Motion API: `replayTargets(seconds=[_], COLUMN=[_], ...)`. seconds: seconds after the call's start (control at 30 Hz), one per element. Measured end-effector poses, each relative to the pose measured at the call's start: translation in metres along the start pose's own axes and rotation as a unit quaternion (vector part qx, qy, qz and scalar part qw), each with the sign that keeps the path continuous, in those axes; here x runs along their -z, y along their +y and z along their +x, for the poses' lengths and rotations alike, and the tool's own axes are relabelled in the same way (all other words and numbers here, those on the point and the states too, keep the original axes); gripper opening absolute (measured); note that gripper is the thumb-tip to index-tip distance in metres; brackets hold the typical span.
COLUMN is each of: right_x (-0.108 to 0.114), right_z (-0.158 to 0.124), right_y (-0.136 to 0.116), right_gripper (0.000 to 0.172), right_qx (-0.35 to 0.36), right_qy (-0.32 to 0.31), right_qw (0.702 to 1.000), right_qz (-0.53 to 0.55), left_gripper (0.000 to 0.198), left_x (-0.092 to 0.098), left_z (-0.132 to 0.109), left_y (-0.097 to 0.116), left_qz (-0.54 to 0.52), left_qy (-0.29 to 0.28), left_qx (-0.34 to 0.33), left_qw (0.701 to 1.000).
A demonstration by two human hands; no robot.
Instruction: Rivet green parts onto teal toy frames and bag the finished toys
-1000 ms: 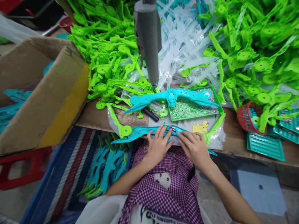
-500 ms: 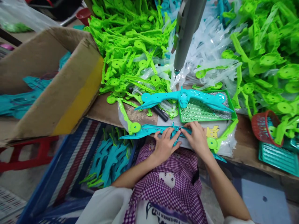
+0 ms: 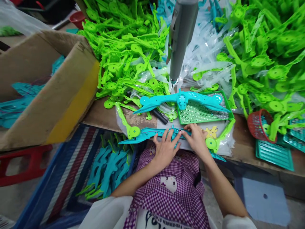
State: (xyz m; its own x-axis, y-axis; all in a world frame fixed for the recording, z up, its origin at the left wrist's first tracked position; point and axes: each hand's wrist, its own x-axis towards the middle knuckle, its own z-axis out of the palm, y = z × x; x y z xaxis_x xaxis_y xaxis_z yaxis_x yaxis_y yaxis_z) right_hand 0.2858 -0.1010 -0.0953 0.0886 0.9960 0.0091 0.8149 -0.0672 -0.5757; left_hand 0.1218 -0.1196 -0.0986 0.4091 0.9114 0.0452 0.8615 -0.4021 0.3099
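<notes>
A long blue plastic wing-shaped part (image 3: 148,133) lies across the table edge in front of me, its hollow side up. Round-ended green plastic arms sit at its left end (image 3: 134,131) and right end (image 3: 211,143). My left hand (image 3: 165,152) is on the middle of this part, its fingertips bent over it. Beside it, my right hand (image 3: 197,140) pinches at the centre with thumb and fingertips close together; any small piece there is too small to make out. A second blue part (image 3: 159,100) lies face up just beyond, partly across a green perforated tray (image 3: 205,118).
A grey powered screwdriver (image 3: 182,38) hangs tip down above the table. Green arms (image 3: 124,47) are heaped behind. A cardboard box (image 3: 73,86) stands left, over a blue crate (image 3: 59,178) with finished-looking parts. Right are a red basket (image 3: 258,127) and teal tray (image 3: 274,154).
The whole view has shifted slightly, so things appear further left. Both hands stay at the middle of the blue part, with only small finger movements.
</notes>
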Motion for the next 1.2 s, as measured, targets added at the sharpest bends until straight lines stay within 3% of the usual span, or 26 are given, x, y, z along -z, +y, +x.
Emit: replayTargets(seconds=[0.1, 0.2, 0.27, 0.33, 0.43, 0.57, 0.7, 0.87, 1.0, 1.2], right_x=[0.026, 0.063, 0.082, 0.092, 0.092, 0.081, 0.073, 0.075, 0.083, 0.095], right_z=[-0.004, 0.008, 0.027, 0.048, 0.076, 0.100, 0.116, 0.133, 0.140, 0.110], right_y=[-0.004, 0.004, 0.020, 0.041, 0.063, 0.063, 0.062, 0.073, 0.069, 0.050], right_gripper=[0.024, 0.027, 0.030, 0.042, 0.056, 0.063, 0.056, 0.059, 0.043, 0.040], right_qx=[0.055, 0.085, 0.076, 0.082, 0.088, 0.142, 0.177, 0.194, 0.240, 0.287], right_qy=[-0.009, 0.083, 0.155, 0.147, 0.116, 0.052, -0.003, 0.003, -0.006, 0.048], right_qw=[0.998, 0.992, 0.985, 0.981, 0.977, 0.974, 0.968, 0.963, 0.952, 0.940], right_qz=[0.034, 0.049, -0.006, -0.092, -0.157, -0.168, -0.176, -0.186, -0.190, -0.179], left_gripper=[0.040, 0.040, 0.039, 0.039, 0.038, 0.038, 0.039, 0.040, 0.039, 0.039], left_x=[0.002, 0.002, 0.002, 0.001, 0.000, -0.001, -0.003, -0.007, -0.008, -0.009], left_z=[0.002, 0.003, 0.004, 0.005, 0.006, 0.007, 0.007, 0.006, 0.006, 0.004], left_y=[0.001, 0.001, 0.000, -0.001, -0.002, -0.003, -0.004, -0.006, -0.007, -0.007], left_qz=[0.006, 0.006, 0.004, 0.004, 0.002, -0.002, -0.013, -0.036, -0.044, -0.051], left_qy=[0.000, 0.001, 0.002, 0.004, 0.005, 0.012, 0.021, 0.034, 0.033, 0.034], left_qx=[0.003, -0.006, -0.009, -0.008, -0.014, -0.022, -0.024, -0.025, -0.027, -0.032], left_qw=[1.000, 1.000, 1.000, 1.000, 1.000, 1.000, 0.999, 0.998, 0.998, 0.998])
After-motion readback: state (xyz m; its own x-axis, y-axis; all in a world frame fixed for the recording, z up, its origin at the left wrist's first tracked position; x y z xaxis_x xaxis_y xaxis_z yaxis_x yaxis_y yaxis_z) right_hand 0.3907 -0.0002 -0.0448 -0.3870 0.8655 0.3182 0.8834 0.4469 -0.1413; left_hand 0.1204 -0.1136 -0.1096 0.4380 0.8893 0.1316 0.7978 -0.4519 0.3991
